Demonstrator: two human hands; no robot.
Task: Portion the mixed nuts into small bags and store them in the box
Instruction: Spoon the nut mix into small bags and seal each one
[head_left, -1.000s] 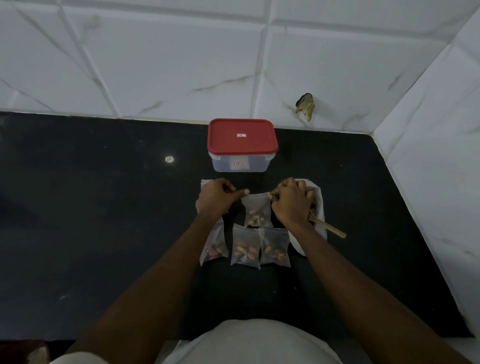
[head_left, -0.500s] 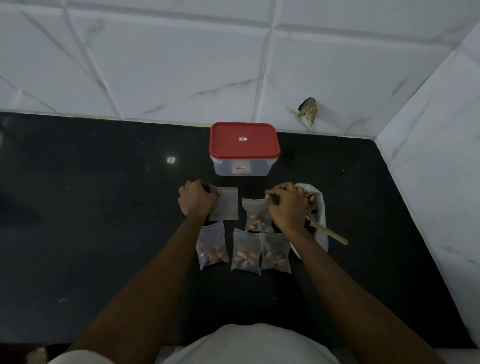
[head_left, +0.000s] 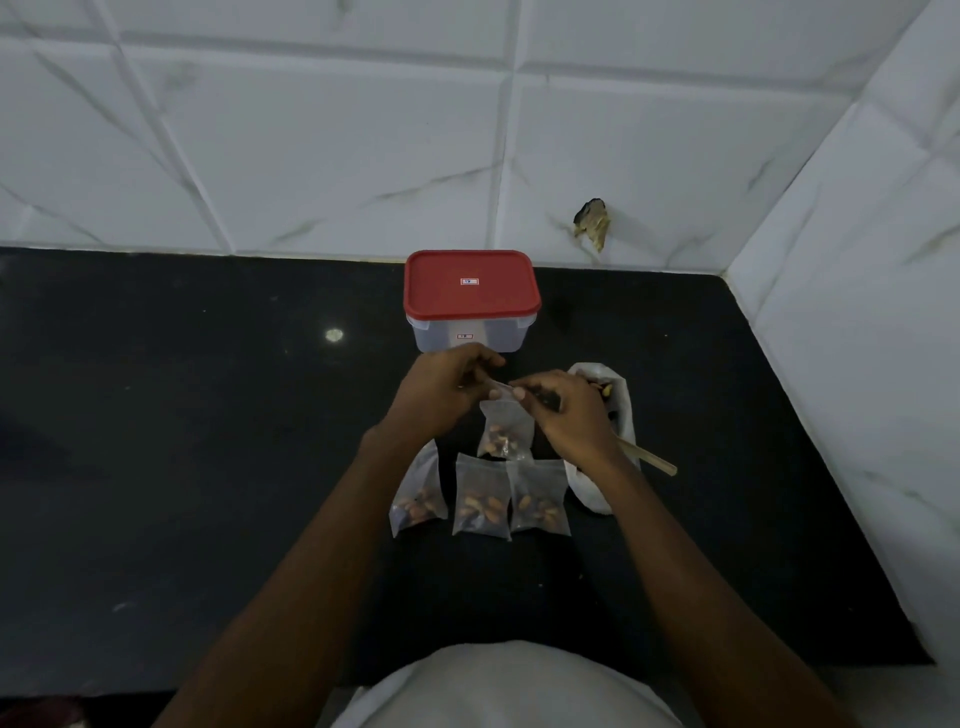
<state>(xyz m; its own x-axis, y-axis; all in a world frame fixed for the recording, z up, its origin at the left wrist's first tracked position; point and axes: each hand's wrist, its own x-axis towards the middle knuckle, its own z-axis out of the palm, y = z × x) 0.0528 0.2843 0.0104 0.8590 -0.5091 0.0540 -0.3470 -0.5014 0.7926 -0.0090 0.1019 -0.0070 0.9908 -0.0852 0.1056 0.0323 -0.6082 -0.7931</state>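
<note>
Head view: looks down on a black counter (head_left: 208, 441), with two bare forearms reaching in toward the box (head_left: 467, 335).
Box: a clear-walled tub with its red lid (head_left: 470, 283) seated on top. It stands at the back of the counter, against the tiled wall (head_left: 311, 156).
Left hand (head_left: 441, 395): just in front of the box. The fingers are curled, and thumb and fingertips pinch the left end of the held bag's top edge.
Right hand (head_left: 563, 410): in front of the box and a little to its right. The fingers are curled and pinch the right end of the same top edge.
Held bag (head_left: 506, 428): small and clear, hanging from both hands in front of the box, with nuts gathered at its bottom. Whether its lower edge touches the counter cannot be told.
Filled bags: three lie flat in a row, farther in front of the box than the hands. The left bag (head_left: 418, 499) is partly under the left forearm. The middle bag (head_left: 480, 501) and right bag (head_left: 537, 504) touch.
Supply bag (head_left: 618, 415): white, front-right of the box, with nuts showing at its mouth. The right hand partly hides it.
Wooden handle (head_left: 652, 460): sticks out from the supply bag, pointing away from the box to the right.
Brown mark (head_left: 592, 221): on the wall, above and right of the box.
</note>
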